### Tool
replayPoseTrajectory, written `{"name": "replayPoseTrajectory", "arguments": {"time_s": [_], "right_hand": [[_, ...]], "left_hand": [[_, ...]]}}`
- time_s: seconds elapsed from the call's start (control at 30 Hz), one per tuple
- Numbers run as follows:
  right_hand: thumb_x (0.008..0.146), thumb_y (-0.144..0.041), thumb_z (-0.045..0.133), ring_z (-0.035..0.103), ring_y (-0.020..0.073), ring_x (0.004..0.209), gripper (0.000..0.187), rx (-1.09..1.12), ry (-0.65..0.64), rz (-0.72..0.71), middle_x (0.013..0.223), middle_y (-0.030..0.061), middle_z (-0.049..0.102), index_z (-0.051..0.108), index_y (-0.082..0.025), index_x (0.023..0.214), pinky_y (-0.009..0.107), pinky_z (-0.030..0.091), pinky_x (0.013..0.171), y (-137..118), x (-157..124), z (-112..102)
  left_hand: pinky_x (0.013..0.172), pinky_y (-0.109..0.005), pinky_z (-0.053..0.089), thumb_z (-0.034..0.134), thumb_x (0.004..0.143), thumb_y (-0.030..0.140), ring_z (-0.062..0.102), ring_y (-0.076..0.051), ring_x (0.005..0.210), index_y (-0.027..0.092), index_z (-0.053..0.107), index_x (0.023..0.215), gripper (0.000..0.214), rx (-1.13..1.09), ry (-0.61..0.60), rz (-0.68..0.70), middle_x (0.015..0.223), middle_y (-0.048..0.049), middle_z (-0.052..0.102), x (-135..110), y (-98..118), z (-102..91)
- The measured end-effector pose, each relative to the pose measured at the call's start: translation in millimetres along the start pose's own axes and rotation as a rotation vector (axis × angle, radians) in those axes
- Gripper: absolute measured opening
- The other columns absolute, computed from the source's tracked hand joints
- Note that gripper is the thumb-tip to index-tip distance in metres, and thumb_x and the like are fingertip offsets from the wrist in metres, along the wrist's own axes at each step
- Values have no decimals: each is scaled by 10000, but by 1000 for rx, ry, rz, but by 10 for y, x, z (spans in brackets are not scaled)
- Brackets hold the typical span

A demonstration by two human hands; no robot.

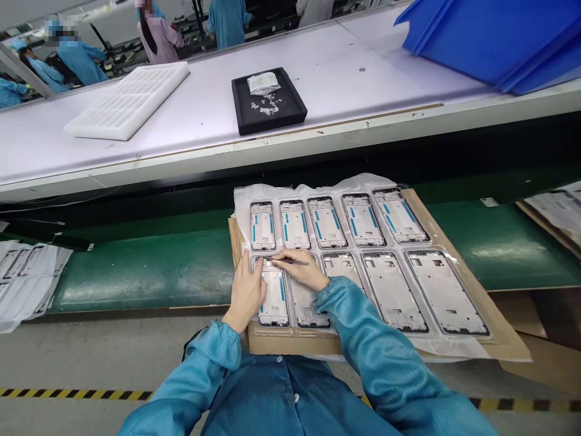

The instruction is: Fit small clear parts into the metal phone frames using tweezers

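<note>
Leaning over a sheet of phone frames, a person in a blue smock (267, 393) has both bare hands on the leftmost frame of the near row. The left hand (246, 292) lies on that metal phone frame (274, 303), its fingers (257, 280) spread and pressed along the frame's edge. Just beside them, the right hand (303, 270) has its fingers (290, 266) pinching slim tweezers (290, 261), whose tip reaches the frame's top end. More phone frames (363, 221) lie in rows beyond and right of the fingers, on a white plastic sheet (313, 188) over cardboard (236, 242). Well beyond the fingers, a black tray (269, 118) holding small parts sits on the white surface (345, 60).
</note>
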State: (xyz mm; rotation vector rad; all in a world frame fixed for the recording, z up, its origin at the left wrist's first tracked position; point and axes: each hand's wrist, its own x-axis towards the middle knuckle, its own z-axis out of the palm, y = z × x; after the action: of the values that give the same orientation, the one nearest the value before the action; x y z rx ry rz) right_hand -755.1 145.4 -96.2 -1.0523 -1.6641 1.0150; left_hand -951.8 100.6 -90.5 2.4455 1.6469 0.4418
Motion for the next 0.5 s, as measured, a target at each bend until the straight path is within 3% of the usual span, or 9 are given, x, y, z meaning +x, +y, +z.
{"name": "replayPoseTrajectory", "arguments": {"time_s": [0.23,0.5], "right_hand": [[906,-510,688,728,207,772,314,45,-22,6,826,47,782,765,-219,816,329,592,754,23,14,-2],[902,-483,698,715,207,736,299,29,-35,33,788,45,769,753,-209,797,327,571,713,19,26,-15]], "left_hand": [[1150,-552,426,501,891,84,328,-368,1495,164,501,1451,566,-70,18,2,1652,-192,251,3,-18,-13],[1153,-536,422,485,894,71,311,-375,1501,115,506,1429,538,-66,9,15,1620,-240,270,3,-4,-26]]}}
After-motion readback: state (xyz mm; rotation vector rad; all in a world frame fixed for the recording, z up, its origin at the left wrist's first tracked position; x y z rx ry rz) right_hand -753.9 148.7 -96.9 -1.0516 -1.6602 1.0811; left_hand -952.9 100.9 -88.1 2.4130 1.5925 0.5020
